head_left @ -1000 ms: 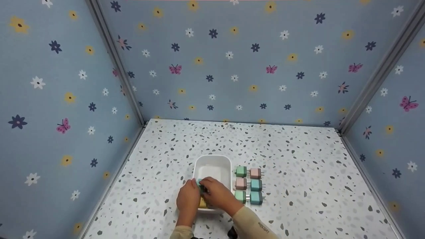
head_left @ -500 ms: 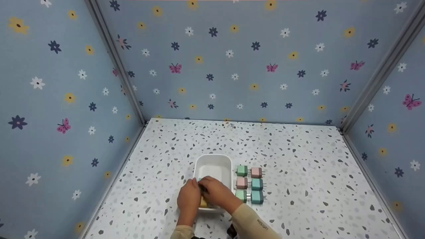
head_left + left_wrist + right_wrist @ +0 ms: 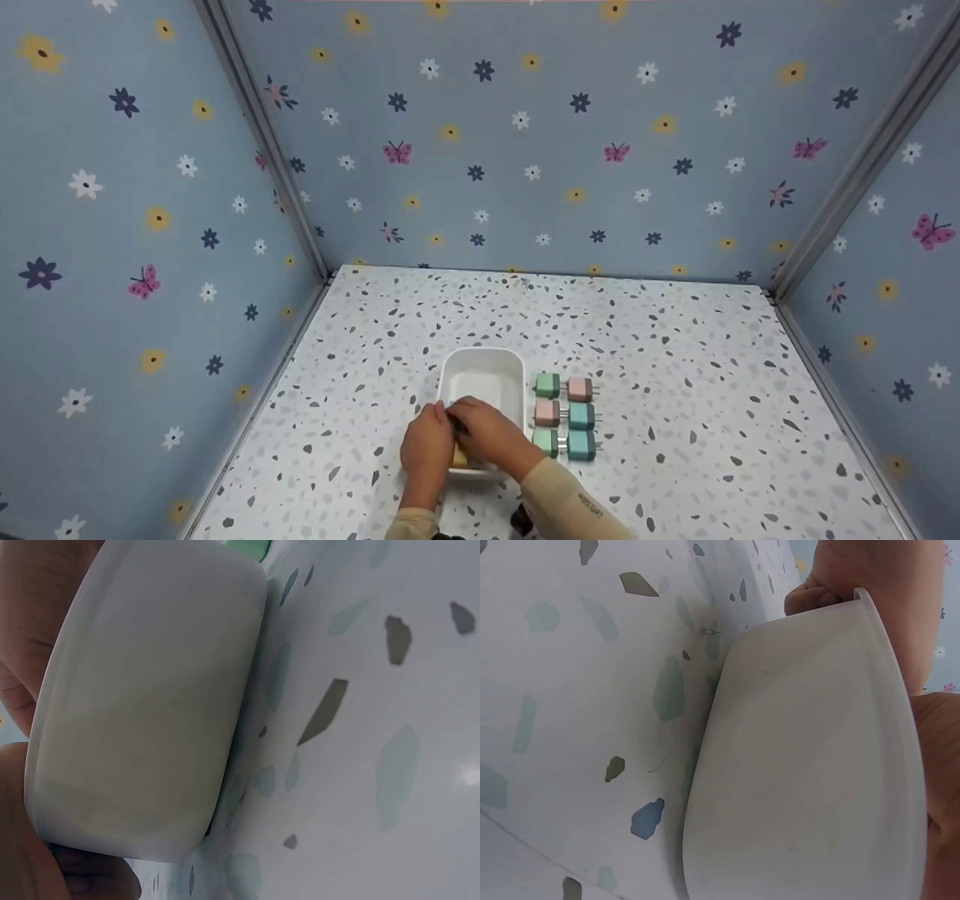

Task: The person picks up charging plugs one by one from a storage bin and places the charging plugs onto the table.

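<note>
Both hands are close together over the near left part of a white plastic bin (image 3: 491,375). My right hand (image 3: 489,437) reaches in from the right, its fingers curled on a small charger plug (image 3: 457,425) whose dark part shows between the hands. Against the plug's other side, my left hand (image 3: 427,448) holds it at the bin's left rim, with curled fingers outside the wall in the right wrist view. Most of the plug is hidden by the hands. Under them lies a yellow thing (image 3: 459,457) inside the bin. Both wrist views look mainly at the bin's outer wall (image 3: 150,705).
Right of the bin stand several charger plugs with metal prongs in paired rows: green (image 3: 547,385) with pink (image 3: 579,389), pink (image 3: 547,413) with teal (image 3: 581,416), pale green (image 3: 544,442) with teal (image 3: 580,445). Flower-patterned walls (image 3: 525,187) enclose the speckled table (image 3: 675,390).
The teal patch seen between the fingers a second ago is now covered, leaving the dark part in sight. The hands have barely moved, and the head view has shifted slightly.
</note>
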A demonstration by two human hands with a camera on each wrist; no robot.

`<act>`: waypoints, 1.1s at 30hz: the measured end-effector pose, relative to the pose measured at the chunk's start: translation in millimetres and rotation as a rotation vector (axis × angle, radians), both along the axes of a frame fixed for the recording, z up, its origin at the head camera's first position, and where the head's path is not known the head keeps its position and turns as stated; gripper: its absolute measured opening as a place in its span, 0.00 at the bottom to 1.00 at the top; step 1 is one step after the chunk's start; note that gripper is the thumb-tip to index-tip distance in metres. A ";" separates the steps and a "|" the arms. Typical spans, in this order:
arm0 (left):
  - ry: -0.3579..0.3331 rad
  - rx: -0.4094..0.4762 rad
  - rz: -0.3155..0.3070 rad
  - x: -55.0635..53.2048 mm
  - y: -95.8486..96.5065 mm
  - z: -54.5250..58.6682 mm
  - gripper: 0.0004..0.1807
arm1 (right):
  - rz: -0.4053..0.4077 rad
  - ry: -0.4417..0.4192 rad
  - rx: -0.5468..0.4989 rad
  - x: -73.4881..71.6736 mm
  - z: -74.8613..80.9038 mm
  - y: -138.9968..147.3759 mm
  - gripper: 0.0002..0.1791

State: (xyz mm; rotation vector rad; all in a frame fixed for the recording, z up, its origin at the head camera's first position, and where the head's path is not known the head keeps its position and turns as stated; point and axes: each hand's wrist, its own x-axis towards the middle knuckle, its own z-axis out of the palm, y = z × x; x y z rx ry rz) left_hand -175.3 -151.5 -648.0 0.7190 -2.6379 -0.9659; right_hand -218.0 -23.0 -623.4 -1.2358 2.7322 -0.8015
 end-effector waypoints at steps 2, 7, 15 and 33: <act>-0.002 0.004 0.000 0.1 -0.1 0.7 0.23 | 0.005 0.001 -0.009 -0.1 0.0 -0.1 0.18; -0.023 0.010 0.008 0.0 -0.1 1.2 0.23 | 0.012 -0.017 -0.034 0.0 -0.1 0.4 0.17; -0.042 0.020 0.009 1.6 2.1 1.2 0.22 | -0.014 -0.056 -0.017 -0.6 0.8 3.7 0.17; -0.029 -0.004 -0.002 -0.9 1.0 2.2 0.21 | -0.058 -0.024 0.001 -4.2 11.7 20.6 0.19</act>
